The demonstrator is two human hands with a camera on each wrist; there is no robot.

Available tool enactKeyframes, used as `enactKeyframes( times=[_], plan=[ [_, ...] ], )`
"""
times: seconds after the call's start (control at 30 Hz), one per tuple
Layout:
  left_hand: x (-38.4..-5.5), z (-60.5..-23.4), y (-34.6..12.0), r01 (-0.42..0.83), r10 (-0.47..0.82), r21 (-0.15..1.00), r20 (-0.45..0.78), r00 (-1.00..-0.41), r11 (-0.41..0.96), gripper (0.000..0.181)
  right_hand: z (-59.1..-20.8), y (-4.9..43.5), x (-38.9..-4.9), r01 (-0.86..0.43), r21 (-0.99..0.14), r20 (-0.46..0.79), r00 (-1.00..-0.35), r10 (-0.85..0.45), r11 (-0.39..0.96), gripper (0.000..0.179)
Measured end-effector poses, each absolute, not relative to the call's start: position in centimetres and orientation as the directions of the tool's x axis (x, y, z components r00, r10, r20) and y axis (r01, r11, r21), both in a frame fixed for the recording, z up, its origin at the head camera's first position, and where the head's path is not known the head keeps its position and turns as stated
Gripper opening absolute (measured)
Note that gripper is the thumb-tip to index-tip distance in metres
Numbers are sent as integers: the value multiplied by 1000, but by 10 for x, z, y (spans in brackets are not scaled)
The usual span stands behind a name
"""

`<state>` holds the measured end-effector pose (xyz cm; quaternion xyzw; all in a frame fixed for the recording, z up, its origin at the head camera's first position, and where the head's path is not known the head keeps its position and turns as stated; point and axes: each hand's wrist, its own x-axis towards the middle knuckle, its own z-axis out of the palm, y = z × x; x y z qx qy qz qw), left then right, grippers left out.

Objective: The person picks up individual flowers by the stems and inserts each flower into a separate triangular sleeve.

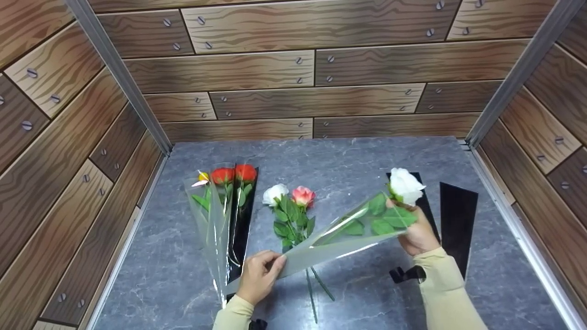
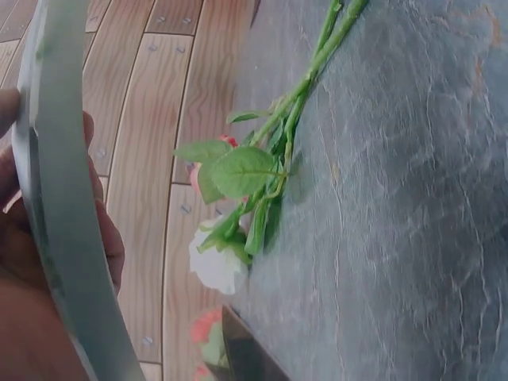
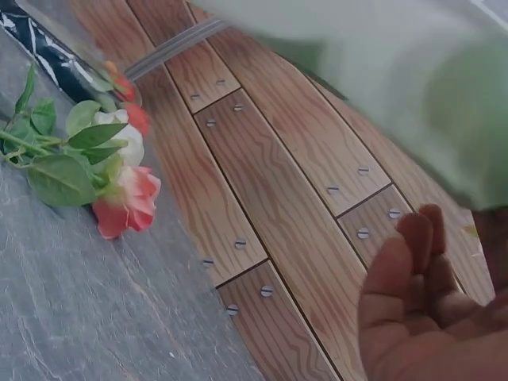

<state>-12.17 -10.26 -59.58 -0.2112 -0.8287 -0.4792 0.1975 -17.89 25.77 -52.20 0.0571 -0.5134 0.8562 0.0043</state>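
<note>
A clear flower sleeve [image 1: 341,236] with a frosted grey back slants across the middle in the head view. Inside it lie the stem and green leaves of a white rose [image 1: 406,185], whose bloom sticks out of the wide end. My left hand [image 1: 260,276] pinches the narrow lower end between thumb and fingers. Just under the bloom, my right hand [image 1: 419,231] grips the wide end, partly behind the leaves. Below the sleeve, a loose white rose [image 1: 275,194] and a pink rose [image 1: 303,196] lie with crossed stems.
To the left lie wrapped red roses [image 1: 246,173] and a sleeve with a yellow flower [image 1: 203,176]. Black sleeves [image 1: 458,220] lie at the right, one partly behind my right hand. Wood-patterned walls [image 1: 316,68] enclose the grey marbled table [image 1: 353,156].
</note>
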Motion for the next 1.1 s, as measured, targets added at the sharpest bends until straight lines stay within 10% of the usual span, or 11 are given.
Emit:
enactKeyframes(
  times=[0.53, 1.1],
  plan=[
    [-118, -593, -94, 386, 330, 815, 255, -909, 433, 20, -496, 276, -179, 30, -954, 94, -915, -393, -298, 32],
    [-121, -589, -78, 355, 498, 807, 89, -863, 471, 17, -481, 268, -172, -13, -975, 75, -958, -277, -222, 37]
  ],
)
